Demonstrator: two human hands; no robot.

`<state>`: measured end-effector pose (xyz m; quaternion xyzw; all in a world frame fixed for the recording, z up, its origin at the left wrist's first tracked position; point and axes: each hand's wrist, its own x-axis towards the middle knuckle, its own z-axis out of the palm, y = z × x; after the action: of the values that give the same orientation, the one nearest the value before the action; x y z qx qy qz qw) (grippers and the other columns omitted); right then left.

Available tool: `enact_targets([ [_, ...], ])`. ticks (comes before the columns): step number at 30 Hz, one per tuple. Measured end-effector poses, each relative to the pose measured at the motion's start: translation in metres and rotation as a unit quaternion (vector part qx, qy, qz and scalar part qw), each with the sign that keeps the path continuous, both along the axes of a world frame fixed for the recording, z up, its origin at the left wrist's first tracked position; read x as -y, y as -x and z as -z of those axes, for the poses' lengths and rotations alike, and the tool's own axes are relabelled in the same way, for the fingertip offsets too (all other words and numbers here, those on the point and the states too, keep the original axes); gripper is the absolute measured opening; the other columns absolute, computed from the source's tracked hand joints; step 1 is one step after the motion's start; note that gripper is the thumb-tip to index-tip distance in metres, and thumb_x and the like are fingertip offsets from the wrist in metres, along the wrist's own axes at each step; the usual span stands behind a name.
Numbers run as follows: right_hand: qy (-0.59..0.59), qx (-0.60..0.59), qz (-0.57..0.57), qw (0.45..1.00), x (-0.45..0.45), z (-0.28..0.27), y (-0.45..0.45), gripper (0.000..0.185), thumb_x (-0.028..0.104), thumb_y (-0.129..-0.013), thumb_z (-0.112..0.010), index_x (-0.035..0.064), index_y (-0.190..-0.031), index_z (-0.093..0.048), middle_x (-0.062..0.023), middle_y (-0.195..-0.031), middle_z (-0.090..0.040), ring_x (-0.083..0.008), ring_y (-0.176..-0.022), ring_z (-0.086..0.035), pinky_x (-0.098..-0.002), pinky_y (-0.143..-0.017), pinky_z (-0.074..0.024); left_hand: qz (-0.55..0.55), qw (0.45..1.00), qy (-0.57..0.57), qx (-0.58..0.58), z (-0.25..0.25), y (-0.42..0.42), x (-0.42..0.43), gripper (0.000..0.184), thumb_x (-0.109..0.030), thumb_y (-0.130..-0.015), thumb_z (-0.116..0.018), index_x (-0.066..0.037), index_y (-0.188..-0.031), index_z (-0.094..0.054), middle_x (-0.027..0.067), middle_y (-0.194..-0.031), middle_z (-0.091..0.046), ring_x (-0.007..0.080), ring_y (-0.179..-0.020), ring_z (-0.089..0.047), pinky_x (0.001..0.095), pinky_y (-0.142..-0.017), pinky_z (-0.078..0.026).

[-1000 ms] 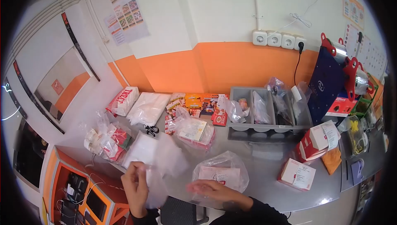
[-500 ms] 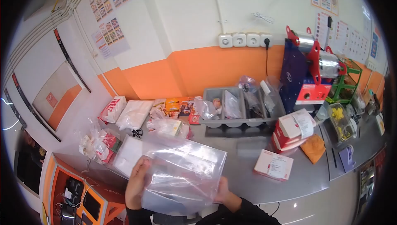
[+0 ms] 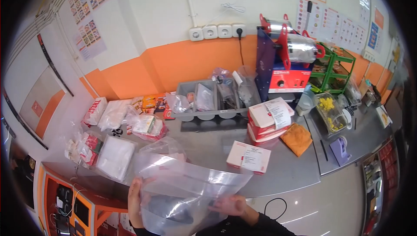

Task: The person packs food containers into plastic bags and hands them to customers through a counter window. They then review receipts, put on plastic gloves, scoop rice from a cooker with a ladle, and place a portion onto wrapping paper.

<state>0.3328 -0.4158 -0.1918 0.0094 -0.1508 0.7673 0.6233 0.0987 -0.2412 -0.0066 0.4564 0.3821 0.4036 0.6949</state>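
1. At the far left of the table (image 3: 208, 134) I count two wrapped packs at the back, one red-and-white packet (image 3: 95, 111) and one white bundle (image 3: 114, 113). Nearer lie one bagged bundle (image 3: 90, 145) and one stack of white sheets (image 3: 114, 158).

2. The left hand (image 3: 135, 196) has its fingers bent around the side of one large clear bag (image 3: 186, 184), gripping it. For good handling, I think the pinch should be near the rim, light, so the thin film does not tear.

3. This clear bag is between the two hands, over the near edge of the table. It would be wise to pull both sides evenly and keep the rim free of folds.

4. The right hand (image 3: 231, 204) has its fingers partly spread against the film; whether they pinch it, I cannot tell. A thumb inside the rim would, in my opinion, separate the layers better.

5. Behind the bag stands one grey tray (image 3: 186, 117), with four compartments. To its right are one low box (image 3: 249, 157) and at least two stacked boxes (image 3: 268, 114).

6. Farther right, I count one orange cloth (image 3: 298, 138), one clear tub (image 3: 331, 113) and one purple tape dispenser (image 3: 340, 151).
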Motion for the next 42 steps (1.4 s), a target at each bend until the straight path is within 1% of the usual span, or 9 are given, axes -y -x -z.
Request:
enact_targets([
  [8,0.244,0.313,0.047,0.917,0.072,-0.036,-0.033,0.035,0.017,-0.089,-0.057,-0.0009,-0.119,-0.053,-0.0070,-0.105,-0.063,-0.0125,-0.093,-0.060,-0.0238,-0.083,-0.0466,0.011,0.928,-0.145,-0.344,0.076,0.016,0.006,0.013,-0.016,-0.091,-0.051,-0.003,-0.091,-0.052,0.0098,-0.093,-0.060,0.0102,-0.068,-0.055,0.0256,-0.056,-0.043],
  [9,0.232,0.342,0.065,0.908,0.079,-0.040,-0.041,0.035,0.017,-0.089,-0.056,-0.0010,-0.119,-0.053,-0.0076,-0.107,-0.062,-0.0128,-0.095,-0.059,-0.0242,-0.085,-0.0459,0.023,0.845,-0.181,-0.503,0.070,0.009,0.013,0.016,-0.014,-0.087,-0.056,-0.002,-0.097,-0.054,0.0103,-0.096,-0.058,0.0121,-0.079,-0.054,0.0268,-0.064,-0.044],
  [12,0.260,0.452,0.154,0.839,0.093,-0.033,-0.051,0.025,0.012,-0.086,-0.061,-0.0033,-0.106,-0.061,-0.0100,-0.097,-0.066,-0.0121,-0.088,-0.061,-0.0237,-0.080,-0.0485,-0.081,0.629,-0.577,-0.515,0.075,-0.023,0.046,0.018,-0.013,-0.082,-0.060,-0.004,-0.098,-0.054,0.0109,-0.100,-0.056,0.0151,-0.083,-0.055,0.0262,-0.066,-0.045],
  [15,0.252,0.463,0.240,0.815,0.097,-0.026,-0.048,0.018,0.009,-0.083,-0.064,-0.0041,-0.095,-0.065,-0.0097,-0.088,-0.067,-0.0110,-0.079,-0.062,-0.0222,-0.073,-0.0502,0.167,0.912,-0.274,-0.254,0.068,-0.073,0.115,0.025,-0.013,-0.082,-0.062,-0.006,-0.104,-0.052,0.0065,-0.102,-0.054,0.0159,-0.094,-0.055,0.0270,-0.076,-0.046],
  [17,0.228,0.459,0.289,0.809,0.091,-0.022,-0.035,0.014,0.007,-0.083,-0.063,-0.0046,-0.090,-0.066,-0.0088,-0.085,-0.067,-0.0097,-0.075,-0.062,-0.0211,-0.069,-0.0505,0.291,0.943,-0.072,-0.147,0.099,-0.111,0.151,0.028,-0.014,-0.083,-0.062,-0.006,-0.107,-0.050,0.0054,-0.106,-0.052,0.0149,-0.098,-0.053,0.0277,-0.079,-0.046],
  [33,0.239,0.587,0.360,0.685,0.101,-0.031,-0.022,0.013,0.002,-0.084,-0.058,-0.0029,-0.095,-0.063,-0.0042,-0.085,-0.059,-0.0093,-0.078,-0.057,-0.0226,-0.067,-0.0474,0.240,0.965,-0.039,-0.100,0.157,-0.141,0.177,0.036,-0.011,-0.085,-0.062,0.000,-0.118,-0.054,0.0120,-0.115,-0.057,0.0168,-0.102,-0.057,0.0279,-0.085,-0.046],
  [36,0.197,0.711,0.368,0.566,0.107,-0.047,-0.030,0.010,0.004,-0.084,-0.060,-0.0019,-0.090,-0.065,-0.0056,-0.084,-0.056,-0.0104,-0.075,-0.057,-0.0234,-0.064,-0.0470,0.280,0.945,-0.089,-0.143,0.143,-0.140,0.175,0.036,-0.011,-0.086,-0.060,0.001,-0.119,-0.053,0.0148,-0.118,-0.057,0.0173,-0.102,-0.057,0.0270,-0.084,-0.047],
  [39,0.225,0.607,0.428,0.631,0.113,-0.037,-0.033,0.012,0.011,-0.082,-0.065,0.0023,-0.089,-0.067,-0.0080,-0.083,-0.057,-0.0160,-0.069,-0.058,-0.0252,-0.065,-0.0482,0.328,0.934,-0.083,-0.119,0.132,-0.143,0.184,0.036,-0.011,-0.087,-0.058,0.000,-0.120,-0.052,0.0125,-0.117,-0.056,0.0175,-0.105,-0.055,0.0267,-0.087,-0.045],
  [42,0.287,0.603,0.457,0.588,0.128,-0.047,-0.033,0.012,0.011,-0.078,-0.069,0.0003,-0.082,-0.066,-0.0079,-0.077,-0.057,-0.0157,-0.068,-0.058,-0.0248,-0.063,-0.0480,0.359,0.917,-0.155,-0.077,0.141,-0.154,0.193,0.036,-0.012,-0.087,-0.058,-0.003,-0.122,-0.052,0.0106,-0.116,-0.053,0.0172,-0.108,-0.052,0.0279,-0.091,-0.043],
])
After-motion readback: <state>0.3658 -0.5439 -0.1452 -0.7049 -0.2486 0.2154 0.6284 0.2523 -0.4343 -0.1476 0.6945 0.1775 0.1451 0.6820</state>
